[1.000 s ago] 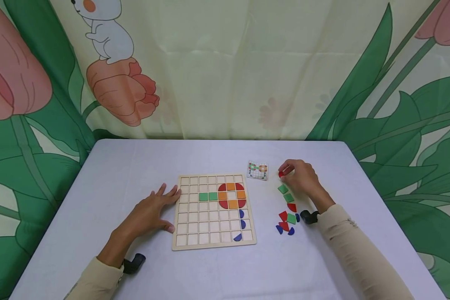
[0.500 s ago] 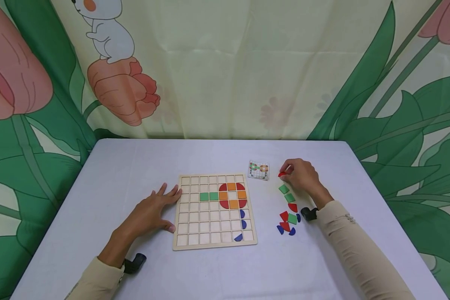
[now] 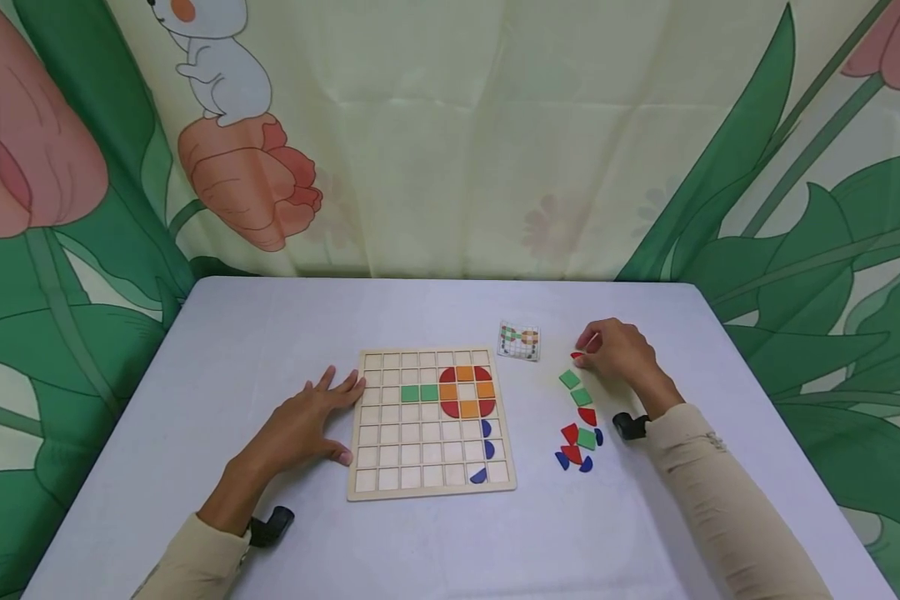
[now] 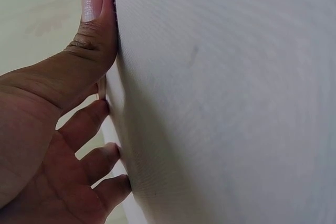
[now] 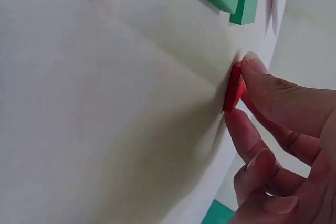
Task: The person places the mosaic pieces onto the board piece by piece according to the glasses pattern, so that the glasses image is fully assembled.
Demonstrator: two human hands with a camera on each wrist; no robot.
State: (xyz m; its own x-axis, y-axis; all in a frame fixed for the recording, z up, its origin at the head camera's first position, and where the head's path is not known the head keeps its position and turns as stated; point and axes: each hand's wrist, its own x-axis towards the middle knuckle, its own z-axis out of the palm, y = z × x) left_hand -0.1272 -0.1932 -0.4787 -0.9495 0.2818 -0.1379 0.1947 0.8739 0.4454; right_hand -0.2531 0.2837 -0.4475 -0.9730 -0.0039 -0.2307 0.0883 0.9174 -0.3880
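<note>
A wooden grid board [image 3: 400,457] lies on the table, with orange squares, red rounded corner pieces, two green squares and several blue pieces in its cells. My left hand [image 3: 300,429] rests with spread fingers along the board's left edge; its thumb [image 4: 92,30] and fingertips touch down there in the left wrist view. Beyond the loose pieces, my right hand [image 3: 618,357] pinches a red piece [image 5: 233,87] between thumb and fingers, at or just above the cloth. Nearest to that hand are two green squares [image 3: 569,379], seen also in the right wrist view.
Right of the board lie several loose pieces, among them a red one [image 3: 587,416], a green square [image 3: 587,439] and a blue one [image 3: 562,460]. A small printed pattern card [image 3: 519,341] lies behind the board's right corner. A patterned curtain [image 3: 435,167] hangs behind the table.
My right hand has shifted slightly right with the red piece, away from the pattern card. The left hand stays at the board's edge.
</note>
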